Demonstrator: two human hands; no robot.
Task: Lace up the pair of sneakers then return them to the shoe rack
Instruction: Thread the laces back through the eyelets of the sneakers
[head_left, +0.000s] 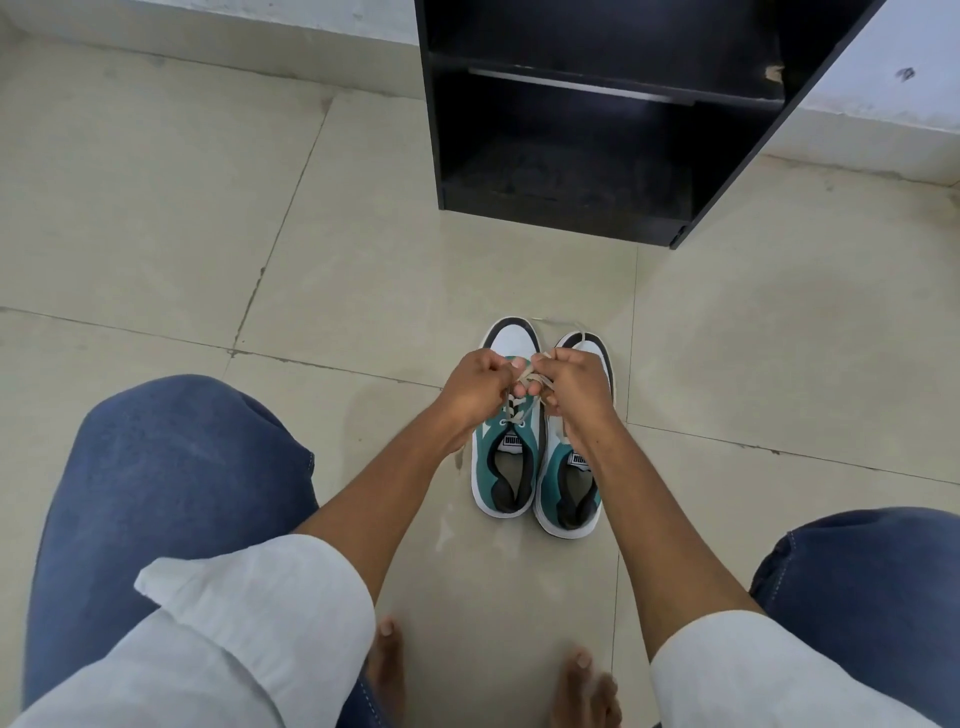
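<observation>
Two teal, white and black sneakers stand side by side on the tiled floor, toes pointing away from me. The left sneaker (506, 467) has a beige lace (522, 402) threaded through its upper eyelets. My left hand (475, 387) and my right hand (574, 384) hover over it, each pinching an end of that lace, knuckles nearly touching. The right sneaker (571, 488) is partly hidden under my right wrist; a loose lace end shows near its toe.
A black shoe rack (571, 130) with bare shelves stands on the floor just beyond the sneakers, against a white wall. My knees in blue jeans flank the view, and my bare feet (387, 660) rest on the tiles below the shoes.
</observation>
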